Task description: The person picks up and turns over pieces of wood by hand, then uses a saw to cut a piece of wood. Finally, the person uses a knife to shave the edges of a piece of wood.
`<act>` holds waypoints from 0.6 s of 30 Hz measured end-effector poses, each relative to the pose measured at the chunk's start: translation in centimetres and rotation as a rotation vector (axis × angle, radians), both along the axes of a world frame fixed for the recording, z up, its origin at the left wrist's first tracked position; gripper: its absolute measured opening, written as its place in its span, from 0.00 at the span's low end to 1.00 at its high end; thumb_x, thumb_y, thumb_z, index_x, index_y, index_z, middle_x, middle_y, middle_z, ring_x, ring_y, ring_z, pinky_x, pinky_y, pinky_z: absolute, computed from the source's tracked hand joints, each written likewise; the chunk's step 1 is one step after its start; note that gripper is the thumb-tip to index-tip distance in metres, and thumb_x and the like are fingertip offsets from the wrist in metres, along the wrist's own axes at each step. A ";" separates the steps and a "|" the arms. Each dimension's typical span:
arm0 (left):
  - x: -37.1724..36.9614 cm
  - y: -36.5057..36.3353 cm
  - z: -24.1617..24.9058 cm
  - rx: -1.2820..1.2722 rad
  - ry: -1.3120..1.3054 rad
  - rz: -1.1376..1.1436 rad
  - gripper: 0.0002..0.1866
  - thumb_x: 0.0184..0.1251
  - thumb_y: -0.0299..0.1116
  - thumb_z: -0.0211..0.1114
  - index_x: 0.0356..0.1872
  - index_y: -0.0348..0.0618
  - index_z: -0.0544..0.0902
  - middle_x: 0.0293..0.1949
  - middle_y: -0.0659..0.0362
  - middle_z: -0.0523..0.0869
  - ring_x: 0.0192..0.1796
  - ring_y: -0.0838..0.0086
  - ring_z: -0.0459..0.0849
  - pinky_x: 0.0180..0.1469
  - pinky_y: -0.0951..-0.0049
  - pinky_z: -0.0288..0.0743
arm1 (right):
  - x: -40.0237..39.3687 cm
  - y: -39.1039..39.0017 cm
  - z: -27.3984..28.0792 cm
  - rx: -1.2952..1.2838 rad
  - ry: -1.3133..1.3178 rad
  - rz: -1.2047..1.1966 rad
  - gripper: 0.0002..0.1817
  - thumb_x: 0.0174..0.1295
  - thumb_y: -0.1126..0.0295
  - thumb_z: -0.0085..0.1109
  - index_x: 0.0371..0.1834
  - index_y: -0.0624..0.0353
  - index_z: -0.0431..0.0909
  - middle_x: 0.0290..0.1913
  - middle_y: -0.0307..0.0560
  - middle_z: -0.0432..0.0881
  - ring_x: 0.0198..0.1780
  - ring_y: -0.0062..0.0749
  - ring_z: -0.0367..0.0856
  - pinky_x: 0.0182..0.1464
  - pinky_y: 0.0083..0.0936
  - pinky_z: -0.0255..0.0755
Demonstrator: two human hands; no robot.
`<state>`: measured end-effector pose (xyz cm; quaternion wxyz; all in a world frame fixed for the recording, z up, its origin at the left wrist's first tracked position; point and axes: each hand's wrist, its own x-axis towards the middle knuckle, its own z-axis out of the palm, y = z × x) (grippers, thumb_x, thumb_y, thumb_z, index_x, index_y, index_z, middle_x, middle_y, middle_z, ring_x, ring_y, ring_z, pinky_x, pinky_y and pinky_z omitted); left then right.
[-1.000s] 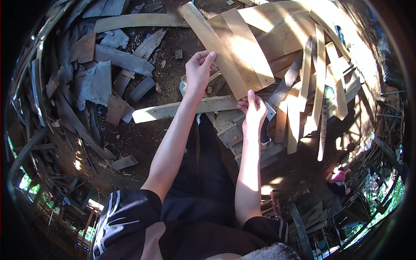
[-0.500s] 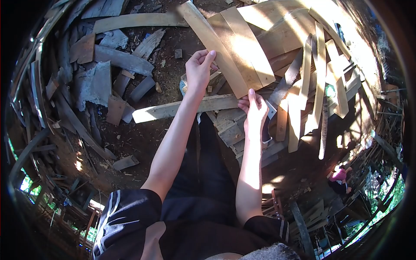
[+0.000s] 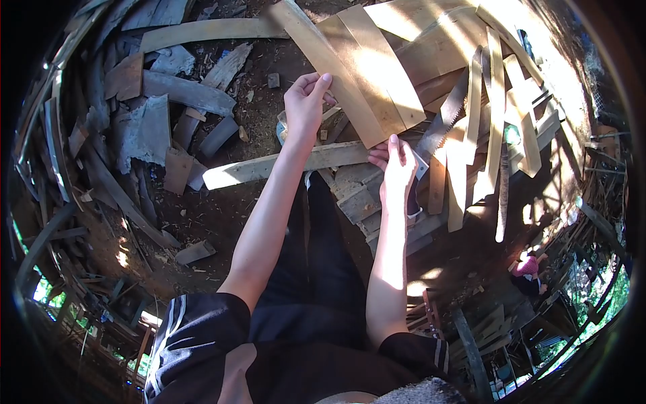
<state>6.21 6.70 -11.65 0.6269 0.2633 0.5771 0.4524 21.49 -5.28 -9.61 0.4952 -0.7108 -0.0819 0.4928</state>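
Observation:
Thin, light-brown wooden boards [image 3: 367, 74] lie side by side in front of me, their long edges meeting or overlapping. My left hand [image 3: 307, 108] pinches the left edge of the nearest board, thumb on top and fingers curled beneath. At the lower end of the same boards, my right hand [image 3: 397, 165] grips the near corner with its thumb on the upper face. Just right of that hand is a handsaw [image 3: 444, 121], its toothed blade slanting up among the planks. Part of its dark handle is hidden behind my right hand and wrist.
A long plank [image 3: 262, 170] lies crosswise beneath my arms. Narrow wooden strips [image 3: 494, 128] fan out on the right. Broken grey boards [image 3: 151, 128] are heaped on the left over dirt ground. Another person [image 3: 527, 275] is low at the far right.
The boards and both hands have shifted very slightly up and left in view, with the grip unchanged. The other person at the far right has changed posture.

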 end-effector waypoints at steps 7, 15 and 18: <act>0.0 0.0 0.2 -0.020 0.004 -0.017 0.13 0.72 0.34 0.65 0.47 0.32 0.81 0.36 0.60 0.87 0.31 0.80 0.81 0.40 0.80 0.74 | 0.1 0.1 0.1 0.003 -0.024 0.020 0.15 0.74 0.62 0.56 0.40 0.67 0.78 0.30 0.45 0.81 0.28 0.25 0.82 0.31 0.21 0.81; 0.1 0.0 0.1 -0.002 -0.019 0.011 0.12 0.71 0.31 0.66 0.46 0.30 0.81 0.36 0.57 0.88 0.29 0.79 0.82 0.35 0.79 0.76 | 0.1 -0.1 -0.1 0.004 -0.019 0.016 0.14 0.69 0.64 0.63 0.41 0.68 0.79 0.31 0.45 0.82 0.28 0.25 0.82 0.32 0.21 0.82; 0.0 0.0 -0.1 -0.009 -0.019 0.009 0.13 0.71 0.31 0.66 0.46 0.29 0.81 0.36 0.57 0.88 0.29 0.79 0.82 0.35 0.78 0.76 | 0.1 -0.1 0.0 0.003 -0.013 0.002 0.14 0.68 0.65 0.64 0.41 0.68 0.79 0.30 0.45 0.82 0.28 0.25 0.83 0.32 0.21 0.82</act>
